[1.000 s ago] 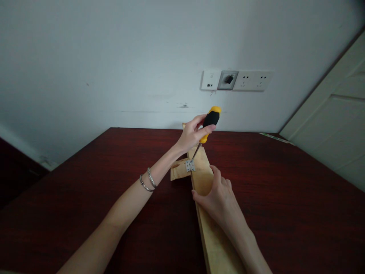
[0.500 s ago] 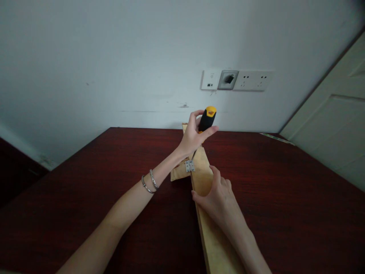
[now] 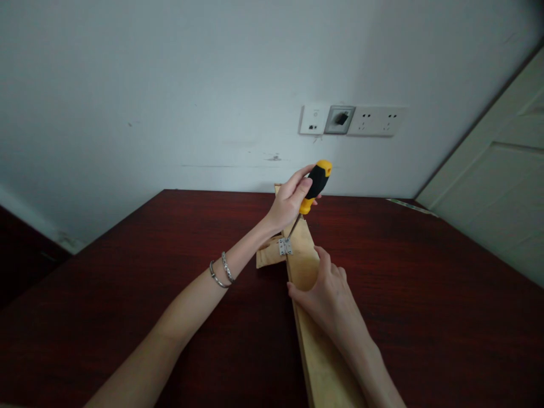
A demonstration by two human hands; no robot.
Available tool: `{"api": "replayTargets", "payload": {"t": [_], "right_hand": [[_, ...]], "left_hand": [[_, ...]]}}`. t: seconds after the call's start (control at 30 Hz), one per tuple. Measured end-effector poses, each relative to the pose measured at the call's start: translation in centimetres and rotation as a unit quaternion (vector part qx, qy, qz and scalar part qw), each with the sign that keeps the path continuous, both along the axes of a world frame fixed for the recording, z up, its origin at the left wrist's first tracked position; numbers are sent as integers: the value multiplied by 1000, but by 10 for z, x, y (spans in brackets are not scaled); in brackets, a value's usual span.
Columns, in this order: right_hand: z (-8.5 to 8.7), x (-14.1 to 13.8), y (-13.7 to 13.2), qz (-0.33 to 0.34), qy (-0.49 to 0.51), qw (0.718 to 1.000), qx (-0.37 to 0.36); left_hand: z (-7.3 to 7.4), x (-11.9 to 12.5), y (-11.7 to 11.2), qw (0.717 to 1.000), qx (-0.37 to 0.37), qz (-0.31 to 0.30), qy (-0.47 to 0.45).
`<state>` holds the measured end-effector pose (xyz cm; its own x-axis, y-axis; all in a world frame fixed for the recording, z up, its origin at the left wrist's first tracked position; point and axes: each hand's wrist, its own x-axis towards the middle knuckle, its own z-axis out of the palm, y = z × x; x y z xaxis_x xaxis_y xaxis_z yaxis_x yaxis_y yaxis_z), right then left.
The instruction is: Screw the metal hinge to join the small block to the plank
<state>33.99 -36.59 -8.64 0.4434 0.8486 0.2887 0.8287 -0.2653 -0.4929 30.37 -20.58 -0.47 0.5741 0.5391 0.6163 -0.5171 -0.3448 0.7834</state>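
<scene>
My left hand (image 3: 291,201) is closed around the black and yellow handle of a screwdriver (image 3: 314,182). The screwdriver's thin shaft slants down to a small silver hinge (image 3: 285,246). That hinge joins a long pale wooden plank (image 3: 317,357) to a short wooden piece (image 3: 268,256) on its left. My right hand (image 3: 325,294) rests on the plank just in front of the hinge, its fingers curved over both plank edges. Two thin bracelets circle my left wrist.
The wood lies on a dark red-brown table (image 3: 127,294) that runs to a white wall. Wall sockets (image 3: 352,120) sit above the table's far edge. A pale door (image 3: 497,181) stands at the right.
The screwdriver handle tipped upright half a second ago and now leans right again, as my left hand turned around it. My right hand and the plank stayed put.
</scene>
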Motion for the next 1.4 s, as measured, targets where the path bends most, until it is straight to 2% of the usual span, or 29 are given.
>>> {"api": "replayTargets", "payload": {"t": [0.13, 0.27, 0.33, 0.43, 0.6, 0.87, 0.97, 1.07, 1.23, 1.4], "right_hand": [[0, 0, 0, 6, 0, 1000, 0], [0, 0, -1, -1, -19, 1000, -9], [0, 0, -2, -10, -34, 999, -10], [-1, 1, -1, -20, -55, 998, -5], [-3, 1, 0, -30, -67, 997, 1], [-2, 1, -1, -20, -60, 998, 6], [-3, 1, 0, -17, -58, 998, 6], [-3, 1, -1, -13, -58, 998, 8], [-2, 0, -1, -15, -62, 998, 1], [-1, 1, -1, -14, -66, 998, -9]], "left_hand": [[0, 2, -5, 999, 5, 32, -10], [-2, 1, -5, 994, 33, 107, -8], [-2, 0, -4, 992, 23, 122, -8], [-2, -1, -2, 994, 21, 102, -24], [1, -4, 3, 993, 42, 108, -38], [-6, -2, 12, 1000, -5, 5, -24], [-9, 0, 11, 1000, -11, -8, -26], [-11, 1, 8, 999, -3, 22, -28], [-10, 3, 3, 991, 19, 136, 1], [-9, 4, 6, 983, 9, 185, -18]]}}
